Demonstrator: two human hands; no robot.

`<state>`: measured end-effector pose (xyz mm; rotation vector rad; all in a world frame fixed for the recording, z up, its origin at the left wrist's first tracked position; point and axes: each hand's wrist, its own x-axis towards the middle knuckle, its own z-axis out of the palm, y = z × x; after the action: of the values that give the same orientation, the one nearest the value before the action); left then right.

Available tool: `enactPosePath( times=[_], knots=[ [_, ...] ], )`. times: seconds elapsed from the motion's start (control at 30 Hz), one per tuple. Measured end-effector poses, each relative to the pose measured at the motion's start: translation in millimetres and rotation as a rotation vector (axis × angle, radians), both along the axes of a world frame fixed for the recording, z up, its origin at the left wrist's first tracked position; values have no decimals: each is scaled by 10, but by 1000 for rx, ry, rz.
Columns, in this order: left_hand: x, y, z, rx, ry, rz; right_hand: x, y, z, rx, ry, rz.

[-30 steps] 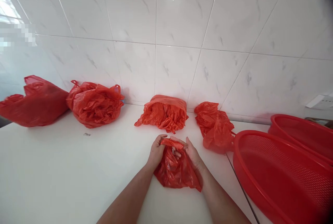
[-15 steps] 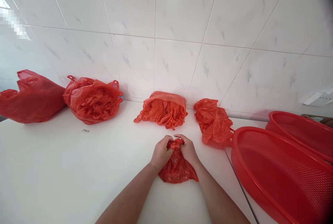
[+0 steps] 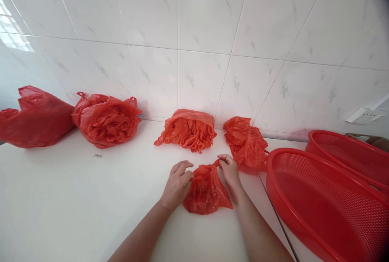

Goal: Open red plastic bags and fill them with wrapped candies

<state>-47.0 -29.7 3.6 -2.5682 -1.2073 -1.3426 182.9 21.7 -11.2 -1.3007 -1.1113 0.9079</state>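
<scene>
A small red plastic bag [image 3: 206,191] lies crumpled on the white counter [image 3: 75,205] between my hands. My left hand [image 3: 178,183] rests on the bag's left side with its fingers curled against the plastic. My right hand [image 3: 229,170] pinches the bag's top right handle and draws it out to the right. Just beyond my right hand lies a loose heap of red bags [image 3: 247,144].
Along the tiled wall sit a stuffed red bag [image 3: 188,129], a fuller one [image 3: 106,120] and another at the far left [image 3: 33,118]. Two red plastic sieve baskets [image 3: 322,205] [image 3: 349,152] fill the right side. A wall socket [image 3: 364,115] is at the right.
Both hands had the bag's top bunched together between them. Now they have moved apart, the right hand pulling one handle out to the right and the left hand sliding down onto the bag's side.
</scene>
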Motion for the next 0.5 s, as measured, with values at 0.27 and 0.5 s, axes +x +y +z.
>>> enactPosePath(
  times=[0.27,0.5],
  knots=[
    [-523,-957,-4,-107,119,81,-75,31,-50,64,-233,-75],
    [-599,-1020,-141,-449,-25,223,29,-27,-26,39,-180,14]
  ],
)
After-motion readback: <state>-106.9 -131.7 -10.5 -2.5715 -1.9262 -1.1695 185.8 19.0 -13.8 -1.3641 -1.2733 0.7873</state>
